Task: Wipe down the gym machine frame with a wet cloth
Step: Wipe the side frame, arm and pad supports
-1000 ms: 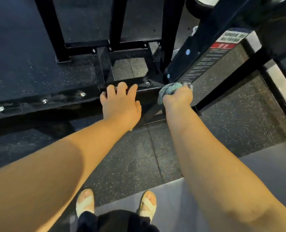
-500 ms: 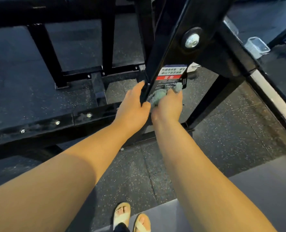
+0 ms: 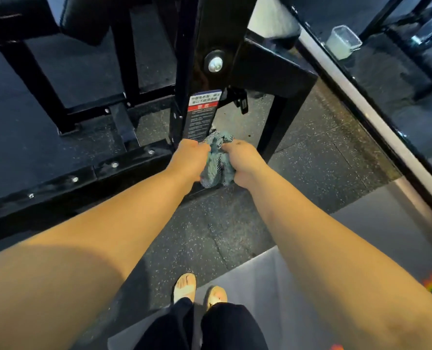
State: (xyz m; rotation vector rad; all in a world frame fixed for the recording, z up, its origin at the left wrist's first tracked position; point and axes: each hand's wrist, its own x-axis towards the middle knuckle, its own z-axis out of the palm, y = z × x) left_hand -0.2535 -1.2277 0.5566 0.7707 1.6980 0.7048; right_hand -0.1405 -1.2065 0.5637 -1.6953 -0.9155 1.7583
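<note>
A black steel gym machine frame (image 3: 255,69) rises in front of me, with a slanted upright that carries a warning label (image 3: 201,114) and a large silver bolt (image 3: 215,63). A crumpled grey-green cloth (image 3: 216,160) hangs between my two hands, just below the label. My left hand (image 3: 189,154) grips the cloth's left side with curled fingers. My right hand (image 3: 240,157) grips its right side. Both hands are held close together in front of the frame's base.
A low black base rail (image 3: 83,178) with bolts runs to the left over the speckled rubber floor (image 3: 311,160). A clear plastic container (image 3: 344,45) stands at the top right behind a white-edged border (image 3: 376,122). My sandalled feet (image 3: 199,290) are at the bottom.
My left hand left the base rail and the upright's edge and now grips the cloth together with my right hand. The cloth has come off the label area and lower down.
</note>
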